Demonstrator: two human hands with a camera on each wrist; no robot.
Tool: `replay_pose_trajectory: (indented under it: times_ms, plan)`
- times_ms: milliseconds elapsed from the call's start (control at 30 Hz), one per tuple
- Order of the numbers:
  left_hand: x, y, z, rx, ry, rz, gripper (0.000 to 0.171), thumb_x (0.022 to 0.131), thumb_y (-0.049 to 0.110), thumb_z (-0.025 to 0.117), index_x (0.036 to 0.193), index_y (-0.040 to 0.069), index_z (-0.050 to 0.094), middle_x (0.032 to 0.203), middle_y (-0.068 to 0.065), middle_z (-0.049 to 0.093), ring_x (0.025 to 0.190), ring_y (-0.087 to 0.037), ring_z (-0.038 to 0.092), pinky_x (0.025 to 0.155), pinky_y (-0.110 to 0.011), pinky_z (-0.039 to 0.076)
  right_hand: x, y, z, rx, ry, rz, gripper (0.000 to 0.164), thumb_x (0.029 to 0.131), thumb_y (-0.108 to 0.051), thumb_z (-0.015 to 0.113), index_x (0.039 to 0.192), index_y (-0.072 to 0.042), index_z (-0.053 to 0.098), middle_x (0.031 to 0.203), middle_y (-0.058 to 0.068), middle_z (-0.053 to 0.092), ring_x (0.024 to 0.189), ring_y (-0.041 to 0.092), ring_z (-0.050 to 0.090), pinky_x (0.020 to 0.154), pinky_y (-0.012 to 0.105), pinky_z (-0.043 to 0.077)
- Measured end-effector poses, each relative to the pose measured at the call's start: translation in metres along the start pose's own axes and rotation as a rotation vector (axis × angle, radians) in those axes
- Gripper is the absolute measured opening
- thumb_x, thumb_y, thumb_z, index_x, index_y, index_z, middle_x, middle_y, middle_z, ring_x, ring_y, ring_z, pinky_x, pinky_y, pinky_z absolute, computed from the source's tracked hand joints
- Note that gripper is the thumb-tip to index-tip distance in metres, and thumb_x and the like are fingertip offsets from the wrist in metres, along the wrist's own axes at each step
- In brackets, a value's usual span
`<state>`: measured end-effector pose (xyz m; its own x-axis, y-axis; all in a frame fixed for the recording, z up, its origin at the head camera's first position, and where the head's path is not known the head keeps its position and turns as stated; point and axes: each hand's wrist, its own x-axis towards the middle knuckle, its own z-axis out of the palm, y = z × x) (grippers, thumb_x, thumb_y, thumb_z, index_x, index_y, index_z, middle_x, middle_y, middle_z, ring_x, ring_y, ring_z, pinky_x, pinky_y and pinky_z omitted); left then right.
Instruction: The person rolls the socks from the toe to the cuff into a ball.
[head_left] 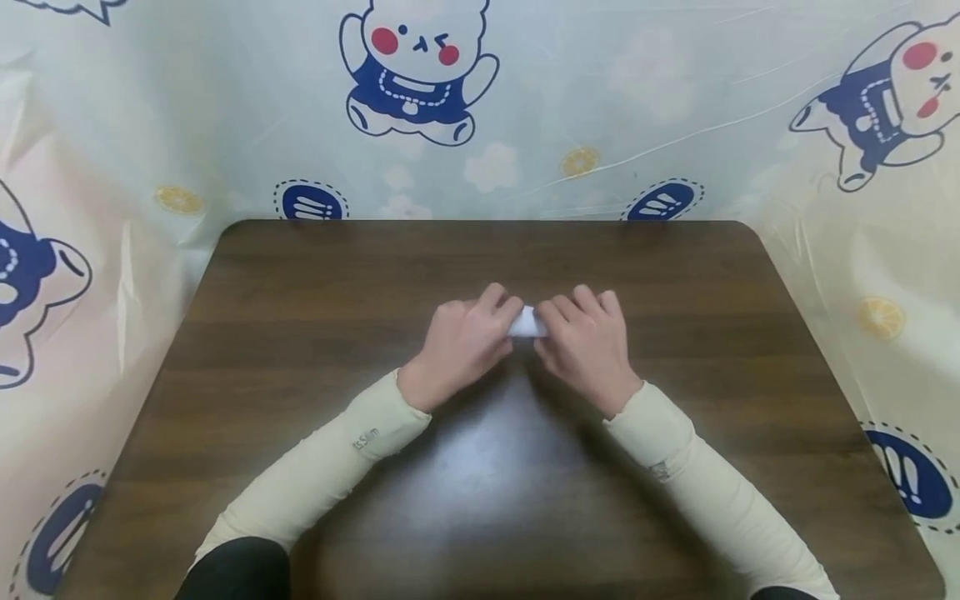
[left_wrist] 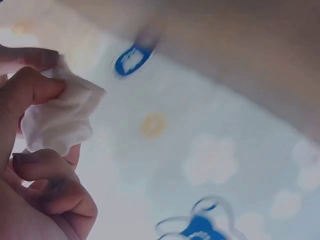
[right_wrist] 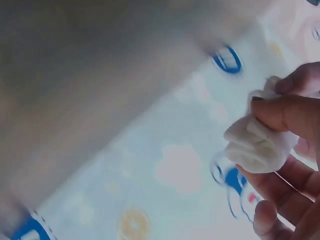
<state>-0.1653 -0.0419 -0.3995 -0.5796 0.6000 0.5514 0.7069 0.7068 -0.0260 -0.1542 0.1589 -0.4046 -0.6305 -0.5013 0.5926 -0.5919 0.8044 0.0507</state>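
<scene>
A small white cloth (head_left: pixel 528 322), soft and bunched into folds, is held between both hands above the middle of the table. My left hand (head_left: pixel 468 337) grips its left end with curled fingers. From the other side, my right hand (head_left: pixel 588 342) pinches the right end. In the left wrist view, thumb and fingers press into the crumpled cloth (left_wrist: pixel 62 112), and one corner sticks out past them. The right wrist view shows the cloth (right_wrist: pixel 262 145) rolled into thick layers under the thumb. Much of it is hidden by the fingers in the head view.
A dark brown wooden table (head_left: pixel 300 275) with rounded corners lies under both forearms. Behind it and along both sides hangs a pale curtain (head_left: pixel 247 108) printed with cartoon figures, blue ovals and orange slices. Light sleeves (head_left: pixel 322 458) cover both arms.
</scene>
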Motion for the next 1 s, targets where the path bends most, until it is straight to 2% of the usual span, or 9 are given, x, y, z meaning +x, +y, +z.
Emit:
replay_pose_trajectory:
  times_ms: [100,200,267,333,467,567,667,833,1000]
  plan:
    - [0.011,0.001,-0.009,0.018,0.053,0.017,0.019,0.082,0.009,0.073,0.098,0.006,0.063,0.092,-0.011,0.061,0.042,-0.013,0.042,0.038,-0.028,0.036,0.006,0.004,-0.009,0.001,0.026,0.024,0.026,0.081,-0.023,0.078,0.101,-0.007,0.071,0.095,0.011,0.074,0.081,0.03,0.052,0.065,0.043,0.035]
    - [0.011,0.001,-0.011,0.001,0.007,-0.01,0.018,0.083,0.011,0.071,0.099,0.006,0.065,0.093,-0.011,0.063,0.044,-0.014,0.045,0.038,-0.029,0.038,0.008,0.007,-0.016,0.039,-0.036,0.038,0.029,0.081,-0.025,0.08,0.102,-0.007,0.074,0.096,0.01,0.074,0.08,0.029,0.051,0.066,0.043,0.034]
    - [0.01,0.0,-0.012,-0.093,-0.056,-0.097,0.02,0.082,0.014,0.072,0.1,0.007,0.067,0.093,-0.009,0.065,0.049,-0.015,0.05,0.041,-0.031,0.041,0.012,0.01,-0.023,0.12,-0.078,0.077,0.03,0.078,-0.026,0.084,0.101,-0.008,0.075,0.093,0.008,0.075,0.077,0.026,0.047,0.066,0.042,0.031]
    - [0.01,-0.001,-0.013,-0.312,-0.139,-0.244,0.022,0.081,0.016,0.076,0.101,0.009,0.07,0.092,-0.005,0.068,0.057,-0.016,0.055,0.048,-0.031,0.044,0.022,0.013,-0.033,0.239,-0.087,0.12,0.034,0.073,-0.026,0.09,0.099,-0.009,0.077,0.089,0.005,0.074,0.073,0.023,0.043,0.066,0.041,0.027]
    - [0.014,-0.002,-0.018,-0.937,-0.225,-0.554,0.026,0.081,0.014,0.082,0.104,0.007,0.073,0.094,-0.002,0.071,0.078,-0.017,0.065,0.066,-0.032,0.053,0.047,0.012,-0.053,0.456,-0.02,0.117,0.034,0.069,-0.024,0.092,0.096,-0.009,0.079,0.083,0.001,0.073,0.07,0.02,0.037,0.067,0.042,0.023]
    - [0.017,0.001,-0.024,-1.189,-0.206,-0.636,0.027,0.083,0.012,0.082,0.107,0.003,0.072,0.1,-0.005,0.072,0.088,-0.019,0.069,0.073,-0.035,0.057,0.06,0.006,-0.059,0.504,0.039,0.059,0.031,0.071,-0.023,0.088,0.097,-0.009,0.079,0.084,0.0,0.073,0.071,0.02,0.039,0.067,0.043,0.024]
    - [0.018,0.002,-0.029,-1.238,-0.164,-0.659,0.025,0.083,0.01,0.081,0.105,0.001,0.073,0.098,-0.007,0.072,0.086,-0.02,0.071,0.073,-0.036,0.058,0.061,0.004,-0.061,0.555,0.047,0.091,0.039,0.071,-0.024,0.09,0.104,-0.009,0.078,0.081,-0.003,0.07,0.073,0.017,0.039,0.07,0.042,0.025]
    - [0.017,-0.001,-0.034,-1.234,-0.154,-0.691,0.022,0.082,0.009,0.082,0.1,0.001,0.073,0.092,-0.008,0.073,0.076,-0.021,0.072,0.07,-0.035,0.056,0.053,0.01,-0.066,0.682,-0.032,0.244,0.056,0.072,-0.026,0.092,0.122,-0.01,0.072,0.09,-0.005,0.068,0.08,0.014,0.044,0.078,0.039,0.028]
    - [0.016,-0.004,-0.038,-1.13,-0.163,-0.663,0.022,0.081,0.013,0.082,0.099,0.004,0.074,0.087,-0.004,0.073,0.069,-0.021,0.069,0.064,-0.033,0.052,0.049,0.008,-0.061,0.593,-0.02,0.237,0.049,0.076,-0.029,0.086,0.118,-0.008,0.073,0.087,-0.002,0.07,0.076,0.016,0.042,0.076,0.042,0.028]
